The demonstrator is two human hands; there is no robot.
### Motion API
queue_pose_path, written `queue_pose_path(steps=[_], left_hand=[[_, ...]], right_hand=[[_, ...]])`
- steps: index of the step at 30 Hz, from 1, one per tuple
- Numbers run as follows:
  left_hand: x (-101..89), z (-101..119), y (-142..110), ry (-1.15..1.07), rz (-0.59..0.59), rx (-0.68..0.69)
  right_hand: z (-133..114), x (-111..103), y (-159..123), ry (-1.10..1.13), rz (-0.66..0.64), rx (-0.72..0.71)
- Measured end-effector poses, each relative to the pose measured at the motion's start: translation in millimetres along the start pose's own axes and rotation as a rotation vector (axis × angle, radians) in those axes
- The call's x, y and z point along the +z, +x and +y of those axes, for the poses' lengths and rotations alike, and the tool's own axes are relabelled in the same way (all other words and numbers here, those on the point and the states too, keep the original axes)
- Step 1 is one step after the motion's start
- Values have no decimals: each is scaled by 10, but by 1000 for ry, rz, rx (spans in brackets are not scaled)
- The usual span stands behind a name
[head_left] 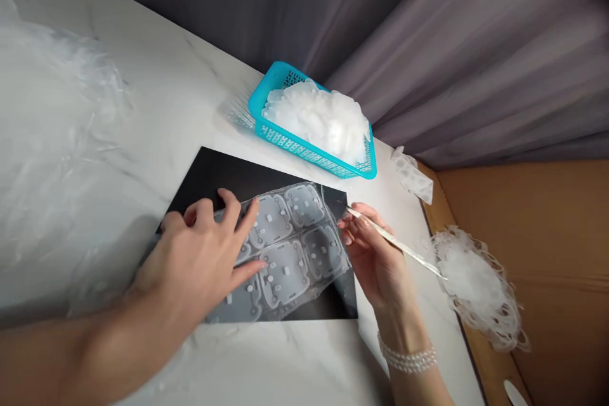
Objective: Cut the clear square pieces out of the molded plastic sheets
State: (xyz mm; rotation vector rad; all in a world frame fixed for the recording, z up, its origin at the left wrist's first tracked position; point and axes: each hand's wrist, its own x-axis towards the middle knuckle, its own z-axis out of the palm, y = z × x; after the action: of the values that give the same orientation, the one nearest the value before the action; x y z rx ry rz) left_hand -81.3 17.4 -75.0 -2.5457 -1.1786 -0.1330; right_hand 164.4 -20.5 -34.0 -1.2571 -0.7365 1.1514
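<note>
Head view, clear molded sheet (pixel 291 284) under left fingers (pixel 232 208), near right fingers (pixel 375 238)

This looks like a small workshop bench, though it could stand in a home. Around the right hand's (pixel 378 257) grip on a slender white tool (pixel 413 254), a marble-patterned tabletop (pixel 166 89) carries plastic in bulk: a moulded sheet (pixel 285 269) on a black board (pixel 223 174) just left, a blue basket (pixel 302 150) of translucent pieces (pixel 328 124) beyond, a blurred clear heap (pixel 47 139) far left, a tangle of thin loops (pixel 480 292) near on the right. A grey curtain (pixel 285 6) hangs behind the basket; brown cardboard (pixel 537 216) stands farther right.
</note>
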Motion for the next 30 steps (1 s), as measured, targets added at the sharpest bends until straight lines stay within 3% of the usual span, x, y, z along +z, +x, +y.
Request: queue_pose_path(steps=[5,11,16,30], left_hand=[[-113,81,-142,-67,73,0],[1,26,214,-296,97,367],[137,11,240,-374,84,351],[79,12,233,-306,50,363]], right_hand=[[134,173,-11,-347,60,-79],[243,397,34,-784,-13,-257],[345,390,77,-866,-99,-281],[387,478,111,-1076,-140,-484]])
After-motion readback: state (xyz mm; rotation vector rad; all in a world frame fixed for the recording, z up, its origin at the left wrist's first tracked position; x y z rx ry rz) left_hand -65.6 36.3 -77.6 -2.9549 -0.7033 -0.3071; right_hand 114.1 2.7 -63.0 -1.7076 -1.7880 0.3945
